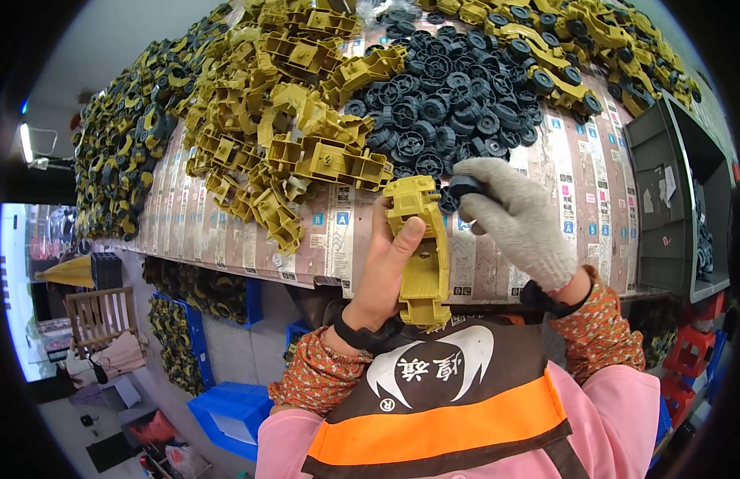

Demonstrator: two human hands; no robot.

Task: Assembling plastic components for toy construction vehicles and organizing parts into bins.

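Left hand [388, 259]: bare, closed around one side of a yellow chassis [427, 275], thumb laid across it, fingers mostly hidden behind. Chassis: held lengthwise, upper end over the table [342, 254], lower end in front of the dark apron [509, 355]; no wheels visible on it.

Right hand [517, 219]: in a grey knit glove, fingers curled, pinching a dark wheel [465, 186] between thumb and fingers. The wheel sits just beside the chassis's upper end; whether they touch cannot be told. Hands apart from each other.

Beyond the hands: a heap of dark wheels [442, 104]; to its left, a pile of yellow chassis parts [294, 108]; at far left, wheeled yellow pieces [122, 168], massed. At right, a grey crate [657, 188].
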